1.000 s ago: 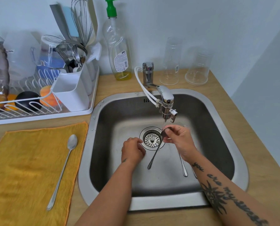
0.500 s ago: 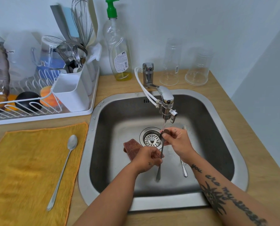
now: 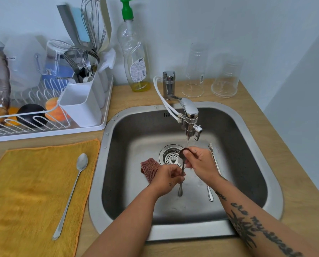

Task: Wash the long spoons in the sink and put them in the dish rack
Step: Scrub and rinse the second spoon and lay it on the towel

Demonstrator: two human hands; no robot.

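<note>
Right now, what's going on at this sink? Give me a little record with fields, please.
Held item: long metal spoon, bowl end up under the tap's stream
Left hand: grips the spoon's handle
Right hand: pinches the spoon near its bowl
Chrome tap: running
Steel sink: also holds a reddish mesh scrubbing pad and another long spoon
Yellow cloth: one long spoon lying on it
White dish rack: left of the sink

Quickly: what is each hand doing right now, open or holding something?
Left hand: curled round the handle of the long spoon.
Right hand: pinches the same spoon near its bowl, under the tap.
</note>
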